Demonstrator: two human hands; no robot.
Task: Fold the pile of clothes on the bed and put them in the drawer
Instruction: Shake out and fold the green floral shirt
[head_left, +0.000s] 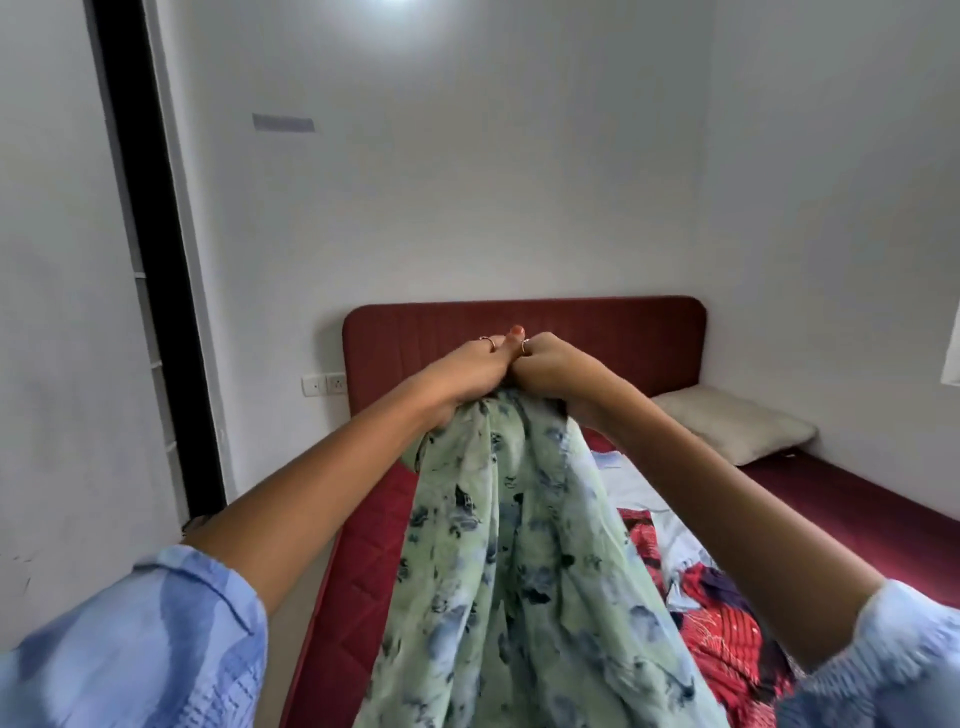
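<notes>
Both hands up — first fold under way!
Left hand (467, 371) and right hand (553, 371) pinch the pale-green blue-flowered thin garment (519, 571) together — next, probably lay it flat.

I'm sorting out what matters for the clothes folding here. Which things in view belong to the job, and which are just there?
Job:
- green floral garment, held up by left hand and right hand
- red patterned garment on the bed
- white garment

Just there:
- pillow
- headboard
- wall sockets

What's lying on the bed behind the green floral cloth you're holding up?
Right of the green floral cloth, a red patterned garment and pale blue-white fabric lie on the bed. Whatever sits directly behind the cloth is hidden.
</notes>
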